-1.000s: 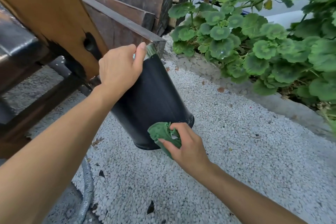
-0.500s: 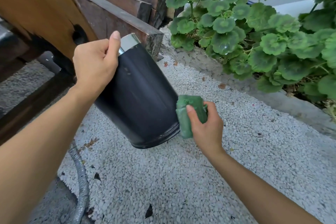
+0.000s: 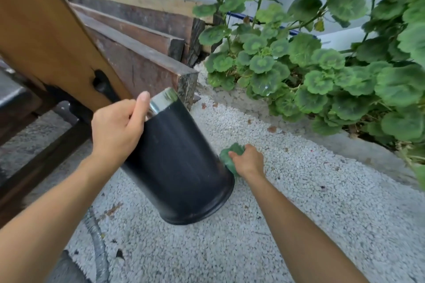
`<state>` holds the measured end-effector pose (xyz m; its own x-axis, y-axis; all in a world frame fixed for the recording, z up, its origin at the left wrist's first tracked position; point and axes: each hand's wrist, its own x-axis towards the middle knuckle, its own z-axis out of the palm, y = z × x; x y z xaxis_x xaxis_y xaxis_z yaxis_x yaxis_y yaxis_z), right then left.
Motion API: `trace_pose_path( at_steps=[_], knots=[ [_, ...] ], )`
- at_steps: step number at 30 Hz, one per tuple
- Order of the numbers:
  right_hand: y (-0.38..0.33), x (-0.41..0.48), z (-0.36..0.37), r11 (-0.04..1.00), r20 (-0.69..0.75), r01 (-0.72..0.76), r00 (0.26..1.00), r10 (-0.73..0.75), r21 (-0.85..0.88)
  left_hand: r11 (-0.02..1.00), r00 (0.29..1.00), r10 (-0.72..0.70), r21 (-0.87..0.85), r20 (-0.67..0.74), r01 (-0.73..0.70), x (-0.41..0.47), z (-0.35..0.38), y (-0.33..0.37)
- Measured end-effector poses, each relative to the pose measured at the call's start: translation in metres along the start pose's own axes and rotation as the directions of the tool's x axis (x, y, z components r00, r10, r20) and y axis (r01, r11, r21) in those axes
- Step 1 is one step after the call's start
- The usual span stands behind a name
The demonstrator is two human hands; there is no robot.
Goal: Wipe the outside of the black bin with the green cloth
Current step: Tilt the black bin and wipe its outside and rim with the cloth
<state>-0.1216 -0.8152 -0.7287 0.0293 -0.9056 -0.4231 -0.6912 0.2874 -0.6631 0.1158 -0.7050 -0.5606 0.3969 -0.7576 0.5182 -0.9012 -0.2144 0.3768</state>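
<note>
— Where is the bin right now?

— I have the black bin (image 3: 177,167) tilted, its shiny metal rim (image 3: 162,103) leaning away toward the far left and its base low, near me, over the white gravel (image 3: 299,202). I cannot tell whether the base edge touches the gravel or hangs just above it.

— Which hand carries it?

— My left hand (image 3: 117,128). The fingers are curled shut around the top edge of the bin, with the thumb (image 3: 140,110) lying up along the outside, its tip against the metal rim.

— And the cloth?

— The green cloth (image 3: 230,156) is bunched in my right hand (image 3: 248,161). That hand is closed on it, fingers wrapped over the wad, and the cloth is pressed to the right side of the bin, low down, close to the base. Part of the cloth is hidden behind my fingers and the picture is a little blurred there.

— What is around you?

— Dark wooden planks (image 3: 142,62) stand stacked on edge behind the bin, at the far left, and a lighter wooden board (image 3: 46,37) slants across the left. A plant with round green leaves (image 3: 322,64) fills the far right, beyond a concrete kerb (image 3: 322,142). A grey hose (image 3: 99,248) lies on the ground near my left forearm.
</note>
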Motion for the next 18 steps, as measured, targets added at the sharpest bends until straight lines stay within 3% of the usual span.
trace_pose_path(
  at_steps=[3, 5, 8, 11, 14, 15, 18],
  knots=[
    [0.006, 0.005, -0.009, 0.999, -0.035, -0.013, 0.999, 0.014, 0.030, 0.999, 0.999, 0.037, -0.023, 0.023, -0.037, -0.014, -0.006, 0.014],
    [0.007, 0.004, -0.020, 0.993, -0.068, 0.005, 0.998, 0.003, 0.120, 0.999, 0.997, 0.046, -0.010, 0.067, -0.045, -0.024, -0.013, 0.028],
    [0.011, -0.001, -0.039, 0.952, -0.076, 0.059, 0.996, -0.038, 0.300, 0.982, 0.975, 0.168, 0.061, 0.145, -0.178, -0.043, -0.016, 0.052],
    [0.004, -0.019, -0.060, 0.736, 0.052, -0.043, 0.999, 0.011, 0.676, 0.911, 0.898, 0.254, 0.224, 0.358, -0.347, -0.069, -0.009, 0.080],
    [-0.005, -0.039, -0.082, 0.506, 0.186, -0.173, 0.982, 0.025, 0.845, 0.814, 0.740, 0.323, 0.226, 0.589, -0.535, -0.119, 0.007, 0.113],
    [-0.010, -0.046, -0.089, 0.450, 0.219, -0.207, 0.975, 0.026, 0.869, 0.805, 0.704, 0.374, 0.166, 0.604, -0.570, -0.137, 0.012, 0.122],
    [-0.027, -0.065, -0.109, 0.307, 0.281, -0.265, 0.960, -0.010, 0.914, 0.810, 0.685, 0.477, 0.027, 0.550, -0.586, -0.164, 0.025, 0.133]
  ],
)
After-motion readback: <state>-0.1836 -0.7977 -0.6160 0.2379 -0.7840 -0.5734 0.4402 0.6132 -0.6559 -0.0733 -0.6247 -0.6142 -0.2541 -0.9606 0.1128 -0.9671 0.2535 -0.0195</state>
